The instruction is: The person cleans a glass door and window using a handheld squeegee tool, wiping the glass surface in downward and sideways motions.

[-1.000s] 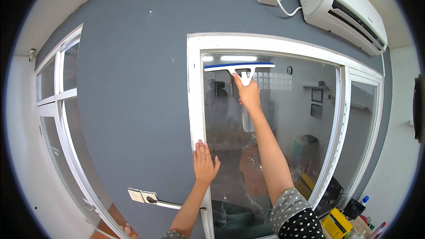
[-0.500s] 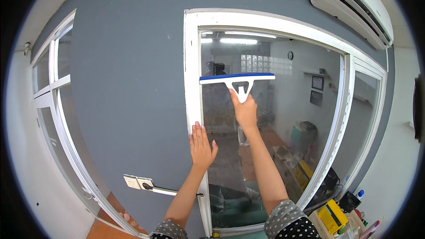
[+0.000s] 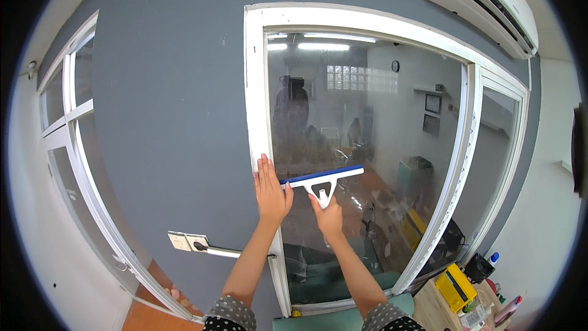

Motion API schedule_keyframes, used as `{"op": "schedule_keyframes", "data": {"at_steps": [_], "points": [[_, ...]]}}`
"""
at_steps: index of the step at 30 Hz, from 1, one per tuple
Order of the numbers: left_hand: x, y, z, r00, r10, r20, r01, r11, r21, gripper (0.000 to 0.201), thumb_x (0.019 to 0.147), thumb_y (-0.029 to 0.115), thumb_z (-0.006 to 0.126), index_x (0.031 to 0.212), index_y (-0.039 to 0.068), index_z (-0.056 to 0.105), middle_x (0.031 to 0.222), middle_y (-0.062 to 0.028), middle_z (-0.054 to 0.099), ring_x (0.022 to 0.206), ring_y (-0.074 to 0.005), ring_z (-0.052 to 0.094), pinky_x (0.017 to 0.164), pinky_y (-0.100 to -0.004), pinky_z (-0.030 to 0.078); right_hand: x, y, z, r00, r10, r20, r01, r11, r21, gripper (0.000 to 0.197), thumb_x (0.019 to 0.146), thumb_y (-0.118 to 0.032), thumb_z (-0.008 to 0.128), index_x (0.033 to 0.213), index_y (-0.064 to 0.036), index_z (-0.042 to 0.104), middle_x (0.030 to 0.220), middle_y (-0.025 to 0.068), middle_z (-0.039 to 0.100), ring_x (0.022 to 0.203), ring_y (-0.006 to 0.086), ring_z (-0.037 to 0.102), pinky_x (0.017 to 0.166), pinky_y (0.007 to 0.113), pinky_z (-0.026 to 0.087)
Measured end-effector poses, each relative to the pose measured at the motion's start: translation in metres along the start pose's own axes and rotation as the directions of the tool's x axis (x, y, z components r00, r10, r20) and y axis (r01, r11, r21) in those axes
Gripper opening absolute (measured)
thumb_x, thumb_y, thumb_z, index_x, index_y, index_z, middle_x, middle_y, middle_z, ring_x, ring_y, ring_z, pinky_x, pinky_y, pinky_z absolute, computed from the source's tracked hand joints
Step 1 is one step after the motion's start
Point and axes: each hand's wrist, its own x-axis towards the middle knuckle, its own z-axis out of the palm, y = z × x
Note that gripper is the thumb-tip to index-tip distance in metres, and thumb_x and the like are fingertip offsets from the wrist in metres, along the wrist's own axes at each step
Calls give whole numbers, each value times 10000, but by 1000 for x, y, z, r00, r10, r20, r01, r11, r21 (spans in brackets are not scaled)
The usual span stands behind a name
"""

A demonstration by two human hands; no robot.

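The squeegee (image 3: 324, 178) had dropped from the top of the glass pane (image 3: 410, 122) to about mid-height, wrapped in the right hand's (image 3: 329, 217) grip, while the left hand (image 3: 270, 196) lay flat against the white frame (image 3: 257, 92), fingers nearly together, so the downward stroke looked roughly half done

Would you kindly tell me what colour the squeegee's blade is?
The blade is blue; it shows best in the head view.
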Motion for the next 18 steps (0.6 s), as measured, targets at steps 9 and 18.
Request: {"op": "schedule_keyframes", "data": {"at_steps": [9,18], "points": [[10,-1,-18,1000,19,16,-18,999,-28,713,806,176,503,1374,-128,199,1428,-279,283,1326,-402,297,1099,-500,195,38,-36,-49,952,-190,239,253,930,-268,643,750,-613,621,978,-22,504,722,234,636,715,429,635,594,492,499],[18,11,-25,1000,15,-2,-15,996,88,646,821,178,513,1328,-147,278,1324,-299,419,1234,-417,420,1090,-497,222,134,-153,-69,792,-495,357,610,632,-478,570,757,-563,633,929,-21,595,731,165,652,692,344,656,602,424,506]]}}
